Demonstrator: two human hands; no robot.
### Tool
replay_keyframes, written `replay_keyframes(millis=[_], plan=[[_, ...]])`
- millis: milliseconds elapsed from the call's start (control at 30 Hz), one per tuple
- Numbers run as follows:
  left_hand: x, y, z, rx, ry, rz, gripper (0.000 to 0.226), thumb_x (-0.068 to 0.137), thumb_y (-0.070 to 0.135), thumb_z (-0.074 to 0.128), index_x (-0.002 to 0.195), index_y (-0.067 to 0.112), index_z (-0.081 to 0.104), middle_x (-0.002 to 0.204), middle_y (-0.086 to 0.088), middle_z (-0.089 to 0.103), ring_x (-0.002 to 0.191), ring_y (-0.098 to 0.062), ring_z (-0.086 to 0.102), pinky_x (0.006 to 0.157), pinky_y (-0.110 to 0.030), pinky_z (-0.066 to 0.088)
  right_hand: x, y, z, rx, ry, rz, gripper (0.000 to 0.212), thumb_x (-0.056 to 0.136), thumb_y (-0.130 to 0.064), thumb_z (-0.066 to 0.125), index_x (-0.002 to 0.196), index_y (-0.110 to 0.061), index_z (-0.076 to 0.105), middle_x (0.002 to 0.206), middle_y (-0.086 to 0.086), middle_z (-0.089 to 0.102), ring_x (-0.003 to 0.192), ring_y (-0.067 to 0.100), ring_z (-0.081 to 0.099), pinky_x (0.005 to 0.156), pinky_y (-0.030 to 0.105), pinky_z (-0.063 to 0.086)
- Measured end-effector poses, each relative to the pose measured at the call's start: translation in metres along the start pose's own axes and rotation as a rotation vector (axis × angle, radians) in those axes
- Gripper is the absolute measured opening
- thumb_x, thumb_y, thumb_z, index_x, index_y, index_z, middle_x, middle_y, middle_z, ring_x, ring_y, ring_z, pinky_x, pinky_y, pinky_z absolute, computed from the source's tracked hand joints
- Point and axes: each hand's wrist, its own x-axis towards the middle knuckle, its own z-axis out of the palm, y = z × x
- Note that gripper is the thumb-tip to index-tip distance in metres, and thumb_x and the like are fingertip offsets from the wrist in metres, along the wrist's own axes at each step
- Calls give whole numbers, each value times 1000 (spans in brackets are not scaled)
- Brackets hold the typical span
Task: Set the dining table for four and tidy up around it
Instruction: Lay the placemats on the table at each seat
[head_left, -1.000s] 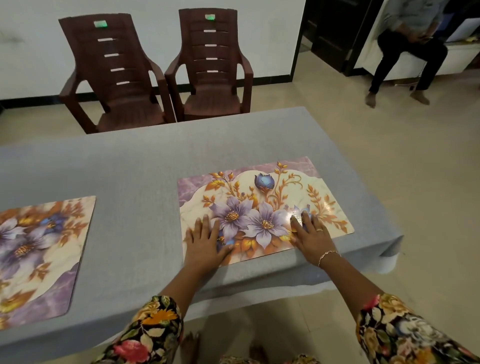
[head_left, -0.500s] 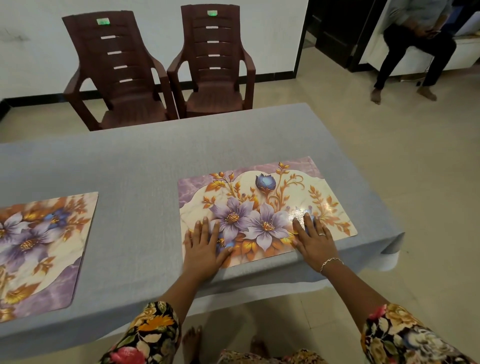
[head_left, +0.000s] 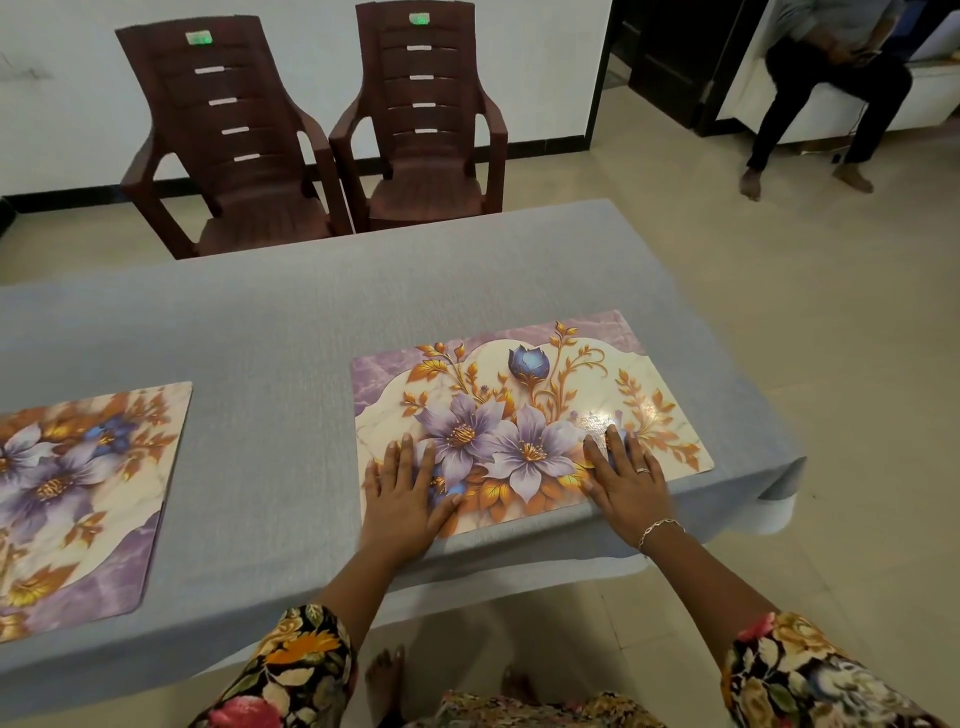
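A floral placemat (head_left: 524, 384) with purple flowers and orange leaves lies near the right end of the table (head_left: 270, 332), which wears a grey cloth. My left hand (head_left: 402, 493) presses flat on the mat's near left corner, fingers straight. My right hand (head_left: 626, 480), with a ring and a bracelet, lies flat on the mat's near edge further right. A second floral placemat (head_left: 78, 499) lies on the left of the table, cut off by the frame edge.
Two dark brown plastic chairs (head_left: 228, 135) (head_left: 426, 114) stand side by side against the white wall beyond the table. A person (head_left: 831, 88) sits at the far right by a doorway. Beige tiled floor runs along the table's right side.
Both hands stay flat on the right placemat in nearly the same spots. The view has tilted slightly, so the mat sits a bit lower in frame.
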Motion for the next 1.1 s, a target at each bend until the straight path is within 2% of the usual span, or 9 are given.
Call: replay_keyframes(millis=[100, 233, 300, 433, 500, 600, 767, 967, 1100], plan=[[-1, -2, -1, -2, 16, 15, 99, 75, 80, -13, 148, 16, 7, 152, -7, -8, 140, -31, -9, 110, -37, -18, 0, -1, 0, -19, -20, 12, 56, 97, -51, 3, 142, -22, 15, 131, 18, 55, 114, 41, 55, 86, 51, 48], [-1, -1, -3, 14, -59, 1, 78, 92, 67, 9, 142, 14, 36, 146, -20, 37, 133, -37, 29, 110, -37, -1, -1, -1, 2, -43, -31, 29, 56, 97, -51, 3, 143, -22, 16, 131, 18, 54, 114, 41, 55, 86, 51, 48], [0, -1, -1, 3, -36, 0, 75, 92, 67, 10, 141, 16, 34, 145, -20, 39, 132, -38, 33, 110, -37, 1, -2, 0, 4, -38, -16, 36, 57, 97, -52, 2, 148, -26, 5, 131, 17, 54, 115, 41, 55, 86, 52, 48], [-3, 3, -6, -30, -14, 21, 102, 73, 81, -15, 150, 18, 6, 153, -10, -7, 143, -34, -3, 114, -40, -13, -1, 0, 5, -78, -19, 52, 59, 96, -51, 5, 142, -21, 28, 126, 18, 58, 110, 42, 58, 81, 52, 50], [-4, 5, -10, -20, -9, -1, 115, 54, 83, -31, 149, 22, -8, 150, -4, -24, 139, -26, -24, 109, -40, -19, 0, -7, -1, -79, -23, 50, 45, 95, -46, 27, 125, -18, 46, 119, 20, 62, 106, 44, 60, 76, 54, 51], [-9, 4, -19, -14, -10, -38, 120, 49, 82, -34, 150, 22, -9, 157, -6, -16, 144, -24, -17, 112, -39, -16, 4, -26, -9, 45, 39, 75, 38, 74, -20, 74, 107, -6, 63, 110, 25, 63, 99, 48, 61, 73, 59, 53], [-37, -25, -37, 40, 20, -123, 72, 94, 60, 15, 151, 20, -2, 159, -7, -5, 146, -24, -6, 116, -42, -8, 14, -84, -15, 130, 90, -118, 39, 77, -31, 42, 89, -5, 69, 91, 20, 67, 78, 38, 65, 66, 42, 55], [-86, -94, -51, -24, 70, -315, 73, 92, 63, 16, 151, 19, 6, 159, -7, 0, 147, -24, -2, 117, -40, -5, 24, -182, -9, 182, 61, -318, 21, 68, -14, 64, 88, -9, 69, 90, 15, 67, 74, 35, 65, 63, 40, 55], [-120, -153, -62, -66, 99, -437, 78, 88, 67, 9, 150, 19, 12, 158, -6, 6, 146, -22, 4, 117, -38, 2, 22, -258, -4, 184, 67, -436, 27, 70, -26, 48, 79, -13, 70, 77, 9, 66, 62, 29, 63, 53, 35, 53]])
